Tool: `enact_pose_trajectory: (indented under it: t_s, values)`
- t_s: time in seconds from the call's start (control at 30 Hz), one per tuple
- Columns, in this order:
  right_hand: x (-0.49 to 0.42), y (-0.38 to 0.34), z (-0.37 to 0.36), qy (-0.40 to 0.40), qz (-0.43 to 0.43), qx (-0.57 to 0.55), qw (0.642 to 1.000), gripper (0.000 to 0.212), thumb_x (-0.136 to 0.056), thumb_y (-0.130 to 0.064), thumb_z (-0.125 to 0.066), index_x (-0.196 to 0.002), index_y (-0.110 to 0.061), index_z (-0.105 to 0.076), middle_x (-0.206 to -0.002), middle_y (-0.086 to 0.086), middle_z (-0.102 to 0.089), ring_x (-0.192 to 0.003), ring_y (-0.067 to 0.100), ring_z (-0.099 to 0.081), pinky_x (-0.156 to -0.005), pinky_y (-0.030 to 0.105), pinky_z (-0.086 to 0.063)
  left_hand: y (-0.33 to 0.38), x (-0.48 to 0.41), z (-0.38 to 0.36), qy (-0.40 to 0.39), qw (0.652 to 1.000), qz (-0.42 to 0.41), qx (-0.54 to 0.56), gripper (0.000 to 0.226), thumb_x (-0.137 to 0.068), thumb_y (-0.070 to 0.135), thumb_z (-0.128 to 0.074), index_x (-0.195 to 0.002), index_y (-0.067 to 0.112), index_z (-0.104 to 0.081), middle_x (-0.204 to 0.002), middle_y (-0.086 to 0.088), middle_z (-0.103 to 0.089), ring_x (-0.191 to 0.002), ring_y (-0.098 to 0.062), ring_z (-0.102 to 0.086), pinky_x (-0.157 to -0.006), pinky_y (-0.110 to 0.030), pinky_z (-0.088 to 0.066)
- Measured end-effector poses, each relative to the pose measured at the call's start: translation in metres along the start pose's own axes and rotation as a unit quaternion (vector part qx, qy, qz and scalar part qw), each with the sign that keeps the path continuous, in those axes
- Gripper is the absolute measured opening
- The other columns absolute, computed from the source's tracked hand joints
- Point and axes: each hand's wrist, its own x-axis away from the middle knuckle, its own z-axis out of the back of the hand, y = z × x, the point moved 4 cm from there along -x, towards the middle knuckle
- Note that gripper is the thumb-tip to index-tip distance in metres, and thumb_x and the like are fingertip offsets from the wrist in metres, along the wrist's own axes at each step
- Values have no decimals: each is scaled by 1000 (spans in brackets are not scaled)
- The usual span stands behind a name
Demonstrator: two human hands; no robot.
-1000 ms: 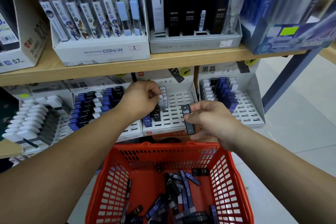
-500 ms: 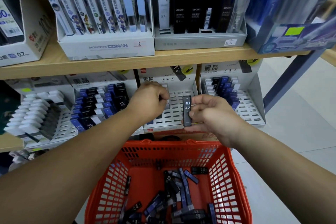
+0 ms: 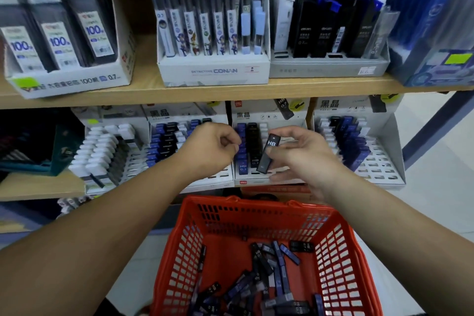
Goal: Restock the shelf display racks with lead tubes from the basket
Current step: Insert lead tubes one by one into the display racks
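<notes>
One second back, found left hand [image 3: 210, 149] pressed into middle rack [image 3: 256, 182], seating a piece of stock; now find it drawn clear toward the rack's left edge, fingers curled in a loose fist and apparently empty, fingertips too blurred for certainty. Took that as the previous piece delivered, standing among the blue and black columns [image 3: 246, 147] at the rack's left side. Noted right hand [image 3: 305, 159] raised over the same interval: grips tube [image 3: 268, 154] between thumb and fingers, tilted, printed end uppermost, in front of the rack's open slots and not yet touching them. Judged the next placement imminent, most likely beside the black column, whether slotted directly or passed across to left hand first. Counted many loose tubes [image 3: 269, 277] lying in basket [image 3: 256, 206] below both wrists, and saw most slots of middle rack unfilled; rated restocking far from finished. Read "HB" in white on held tube, "HB" and "0.7" on several pieces in basket, "HB" on the front blue piece in the rack. Read "黑晶" on header card [image 3: 243, 114] above middle rack, repeated on neighbouring cards. On upper shelf, read "DETECTIVE CONAN" on white box [image 3: 214, 71], and "100" with "0.7" on left box [image 3: 66, 82].
</notes>
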Motion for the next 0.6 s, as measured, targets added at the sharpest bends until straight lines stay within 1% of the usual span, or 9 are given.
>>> enact_pose_trajectory:
  t_s: [0.07,0.13,0.2,0.23,0.3,0.33,0.4,0.5,0.6]
  values:
    - [-6,1,6,56,23,35,998,25,-95,-2,-70,-114,-18,-67,-97,12,-73,-74,20,-75,-70,41,-65,-8,2,4,-11,1000,8,2,13,-97,13,-67,-93,21,-75,-84,6,-71,-74,-9,-67,-60,-18,-55]
    - [-10,4,13,88,43,43,994,18,-95,0,-69,-104,-16,-70,-94,10,-68,-83,27,-74,-68,34,-64,-15,3,6,-22,1000,15,-1,14,-97,11,-67,-92,21,-75,-83,6,-72,-69,-2,-65,-55,-10,-48]
    - [-14,8,14,77,47,41,995,18,-92,2,-73,-100,-14,-71,-94,10,-61,-88,31,-74,-72,36,-65,-21,5,4,-37,999,29,4,13,-96,10,-67,-92,18,-76,-83,4,-73,-69,-2,-65,-57,-11,-49]
    - [-16,9,11,65,52,56,995,17,-90,1,-76,-99,-13,-72,-92,9,-59,-85,28,-73,-73,39,-65,-24,6,2,-47,998,35,4,12,-96,10,-68,-92,17,-76,-83,4,-73,-71,-4,-66,-59,-14,-52]
    - [-19,9,5,49,76,136,987,17,-85,-3,-82,-94,-14,-73,-83,5,-62,-74,23,-69,-73,45,-65,-27,9,-4,-66,997,39,-8,10,-95,11,-69,-93,16,-77,-83,5,-73,-75,-6,-67,-65,-18,-54]
    - [-21,10,1,49,88,175,979,17,-84,-6,-84,-90,-17,-73,-80,3,-65,-73,23,-69,-75,48,-64,-29,11,-8,-76,996,39,-16,9,-94,12,-69,-93,16,-77,-83,6,-72,-74,-5,-67,-65,-19,-53]
    - [-24,14,-3,50,100,214,970,19,-82,-8,-86,-84,-22,-72,-81,3,-67,-77,26,-69,-78,51,-62,-34,17,-20,-99,994,43,-24,8,-94,13,-70,-92,16,-77,-82,8,-72,-72,-1,-66,-63,-17,-51]
    - [-30,23,-4,54,113,219,968,21,-85,-11,-84,-84,-26,-69,-82,11,-68,-80,33,-71,-79,52,-61,-42,29,-37,-125,990,64,-12,9,-94,13,-70,-97,22,-73,-88,8,-71,-78,-4,-68,-62,-10,-51]
    - [-33,26,-7,33,125,193,973,22,-87,-4,-80,-85,-23,-68,-83,15,-68,-76,27,-72,-80,56,-61,-49,37,-43,-114,989,91,22,12,-95,14,-69,-103,23,-70,-90,6,-71,-83,-10,-69,-64,-14,-53]
